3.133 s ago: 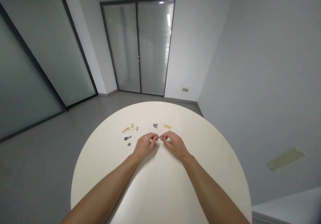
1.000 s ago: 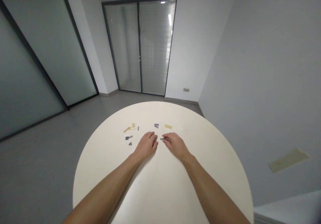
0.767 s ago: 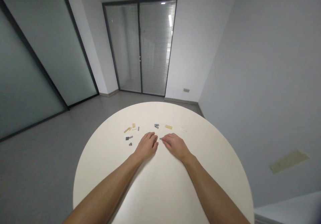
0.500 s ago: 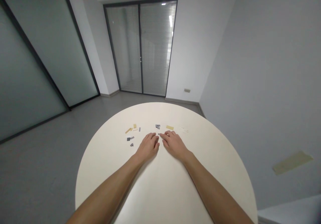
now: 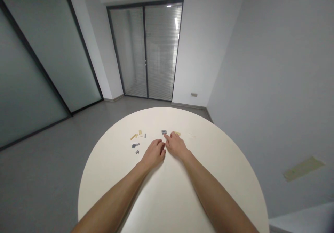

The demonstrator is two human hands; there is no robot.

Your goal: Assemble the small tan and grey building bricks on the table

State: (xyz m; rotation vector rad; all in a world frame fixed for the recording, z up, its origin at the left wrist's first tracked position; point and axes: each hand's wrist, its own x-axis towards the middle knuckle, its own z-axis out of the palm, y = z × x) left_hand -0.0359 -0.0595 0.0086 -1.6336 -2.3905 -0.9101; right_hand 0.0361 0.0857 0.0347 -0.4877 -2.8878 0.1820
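Gray strips (image 5: 164,130), 12 o'clock on the white surface (image 5: 167,194). Left hand (image 5: 154,153) at their 7, fingers loosely parted, no grip visible; right hand (image 5: 176,146) nearer, at 5, index extended, not pinching. Strips' long axis 9-to-3, at right index fingertip's 12; contact unclear.

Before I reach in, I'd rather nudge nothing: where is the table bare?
Bare table: between the forearms and outside each. Crowded: by the right hand, grey strips and a yellow strip; left of the left hand, small yellow and grey pieces; faint white bits farther right.
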